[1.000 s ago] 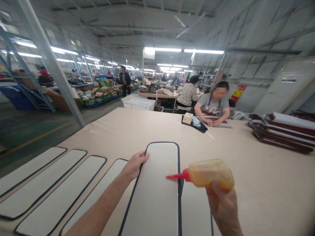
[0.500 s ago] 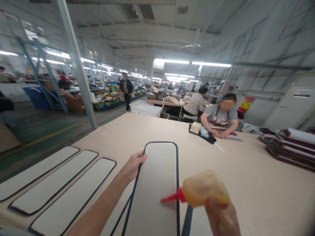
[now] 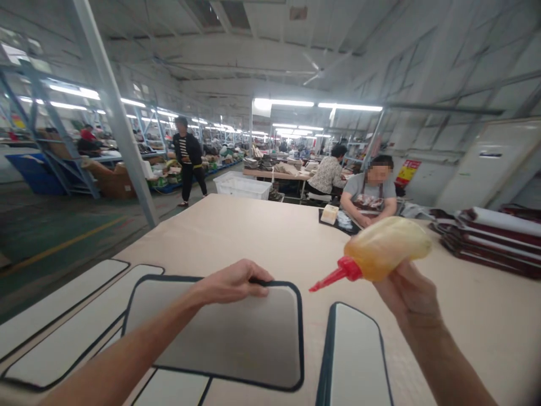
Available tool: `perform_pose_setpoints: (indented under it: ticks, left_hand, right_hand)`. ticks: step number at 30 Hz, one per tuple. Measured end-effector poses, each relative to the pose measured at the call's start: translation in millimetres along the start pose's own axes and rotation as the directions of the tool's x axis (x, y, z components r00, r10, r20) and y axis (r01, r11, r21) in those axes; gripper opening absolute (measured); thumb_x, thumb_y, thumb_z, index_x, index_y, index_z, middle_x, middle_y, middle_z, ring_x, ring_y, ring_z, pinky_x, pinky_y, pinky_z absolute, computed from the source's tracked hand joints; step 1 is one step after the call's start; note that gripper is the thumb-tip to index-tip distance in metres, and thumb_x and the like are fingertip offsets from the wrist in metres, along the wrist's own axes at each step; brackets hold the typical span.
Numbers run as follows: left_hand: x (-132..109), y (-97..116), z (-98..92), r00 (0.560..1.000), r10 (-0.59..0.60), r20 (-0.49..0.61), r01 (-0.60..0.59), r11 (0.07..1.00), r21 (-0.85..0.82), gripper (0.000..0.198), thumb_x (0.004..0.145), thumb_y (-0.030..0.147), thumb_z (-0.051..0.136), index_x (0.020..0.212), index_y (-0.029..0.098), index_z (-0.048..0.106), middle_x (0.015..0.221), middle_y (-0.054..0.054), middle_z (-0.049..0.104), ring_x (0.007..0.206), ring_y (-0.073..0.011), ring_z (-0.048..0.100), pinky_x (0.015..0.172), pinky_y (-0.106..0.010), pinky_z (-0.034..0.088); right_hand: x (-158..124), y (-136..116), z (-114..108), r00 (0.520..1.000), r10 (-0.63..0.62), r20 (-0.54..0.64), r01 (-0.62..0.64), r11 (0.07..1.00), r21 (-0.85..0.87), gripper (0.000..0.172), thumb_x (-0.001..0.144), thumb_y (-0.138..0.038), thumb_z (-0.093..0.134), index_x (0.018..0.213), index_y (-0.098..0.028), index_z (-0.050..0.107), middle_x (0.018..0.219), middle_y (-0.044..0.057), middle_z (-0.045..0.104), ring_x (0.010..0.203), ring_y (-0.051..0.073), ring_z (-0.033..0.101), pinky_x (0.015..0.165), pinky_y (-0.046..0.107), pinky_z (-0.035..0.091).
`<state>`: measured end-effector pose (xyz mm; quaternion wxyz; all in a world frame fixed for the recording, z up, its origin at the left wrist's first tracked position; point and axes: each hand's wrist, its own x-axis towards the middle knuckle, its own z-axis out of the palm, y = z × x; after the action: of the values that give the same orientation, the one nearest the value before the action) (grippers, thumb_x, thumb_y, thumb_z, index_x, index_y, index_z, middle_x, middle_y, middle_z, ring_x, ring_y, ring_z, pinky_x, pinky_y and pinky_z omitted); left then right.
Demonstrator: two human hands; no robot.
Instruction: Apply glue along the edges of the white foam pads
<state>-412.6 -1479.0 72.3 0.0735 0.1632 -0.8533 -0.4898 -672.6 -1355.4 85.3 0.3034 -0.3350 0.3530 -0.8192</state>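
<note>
My left hand pinches the far edge of a pale rounded panel with dark edging, thumb on its face. The panel lies crosswise in front of me and partly covers other panels. My right hand is wrapped round a squeeze bottle of yellowish liquid, raised above the table. Its red nozzle points left and down, apart from the held panel. Below the bottle stands a pile of similar panels, and more edged panels lie spread at the left.
The beige-covered table stretches ahead. At its far side a co-worker leans over a black sheet bearing a yellowish block. Folded dark red and white material is piled at the right. Beyond stand a white bin and a metal post.
The held panel has swung from lengthwise to crosswise, with my left hand now over its far edge. The bottle has moved up and right, away from the panel. A person behind has walked nearer.
</note>
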Motion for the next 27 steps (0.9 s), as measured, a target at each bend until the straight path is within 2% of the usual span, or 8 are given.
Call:
perform_pose_setpoints:
  ticks: [2,5,7,9,15,20,23,27]
  left_hand:
    - [-3,18,-1.9,0.995,-0.003,0.105,-0.001,0.999,0.04,0.02,0.078,0.026,0.055,0.079,0.01,0.068,0.063,0.002,0.052,0.059,-0.0104,0.041,0.054,-0.019,0.031]
    - [-5,41,-0.3,0.974,-0.034,0.223,0.018,0.997,0.074,0.019,0.077,0.023,0.056,0.083,0.011,0.069,0.062,0.002,0.05,0.059,-0.0102,0.038,0.053,-0.019,0.03]
    - [-5,52,3.5,0.962,-0.055,0.268,0.034,0.996,0.079,0.021,0.077,0.022,0.057,0.089,0.011,0.07,0.067,0.001,0.055,0.062,-0.0113,0.041,0.055,-0.019,0.032]
    - [-4,61,8.4,0.956,-0.074,0.283,0.053,0.995,0.082,0.022,0.076,0.02,0.058,0.092,0.011,0.07,0.071,0.0,0.057,0.064,-0.0119,0.043,0.056,-0.018,0.034]
    - [-3,78,22.8,0.946,-0.133,0.297,0.12,0.991,0.06,0.026,0.076,0.016,0.06,0.099,0.01,0.07,0.07,0.0,0.06,0.064,-0.0116,0.047,0.056,-0.017,0.036]
    - [-1,87,29.3,0.949,-0.122,0.29,0.108,0.992,0.063,0.029,0.078,0.02,0.059,0.103,0.009,0.069,0.073,-0.001,0.063,0.065,-0.0122,0.048,0.058,-0.016,0.038]
    - [0,90,31.6,0.947,-0.129,0.294,0.125,0.992,0.034,0.028,0.078,0.019,0.059,0.101,0.007,0.069,0.072,-0.001,0.061,0.065,-0.0112,0.047,0.058,-0.016,0.038]
    - [-2,93,32.6,0.953,-0.129,0.274,0.129,0.991,0.019,0.026,0.079,0.02,0.059,0.099,0.007,0.069,0.066,0.001,0.054,0.06,-0.0089,0.041,0.054,-0.015,0.035]
  right_hand:
    - [4,-3,6,0.991,0.022,0.132,-0.02,1.0,-0.018,0.061,0.045,-0.03,0.081,0.104,-0.029,0.063,0.107,0.003,0.065,0.094,0.023,0.062,0.075,0.034,0.053]
    - [10,-8,11,0.945,0.068,0.319,-0.055,0.997,-0.051,0.048,0.046,-0.029,0.081,0.091,-0.025,0.066,0.084,0.004,0.069,0.074,0.024,0.066,0.069,0.039,0.054]
    - [13,-10,11,0.906,0.105,0.41,-0.079,0.994,-0.082,0.041,0.045,-0.031,0.081,0.083,-0.022,0.067,0.073,0.005,0.068,0.069,0.025,0.065,0.069,0.042,0.054]
    - [14,-13,11,0.875,0.134,0.466,-0.095,0.99,-0.106,0.04,0.045,-0.032,0.082,0.081,-0.021,0.066,0.07,0.005,0.067,0.068,0.026,0.065,0.069,0.044,0.053]
    - [18,-21,12,0.817,0.15,0.557,-0.134,0.989,-0.069,0.036,0.046,-0.028,0.079,0.079,-0.024,0.067,0.09,0.007,0.067,0.081,0.029,0.065,0.071,0.044,0.053]
    - [21,-23,4,0.763,0.163,0.625,-0.175,0.984,-0.043,0.036,0.051,-0.027,0.076,0.086,-0.024,0.067,0.092,0.008,0.068,0.083,0.03,0.065,0.075,0.046,0.052]
    - [22,-25,-3,0.76,0.172,0.627,-0.198,0.98,-0.029,0.041,0.051,-0.028,0.076,0.091,-0.024,0.066,0.09,0.008,0.068,0.082,0.029,0.065,0.073,0.045,0.053]
    - [20,-30,-8,0.825,0.125,0.552,-0.157,0.987,0.012,0.062,0.05,-0.028,0.077,0.109,-0.026,0.059,0.088,0.007,0.069,0.079,0.028,0.065,0.07,0.041,0.054]
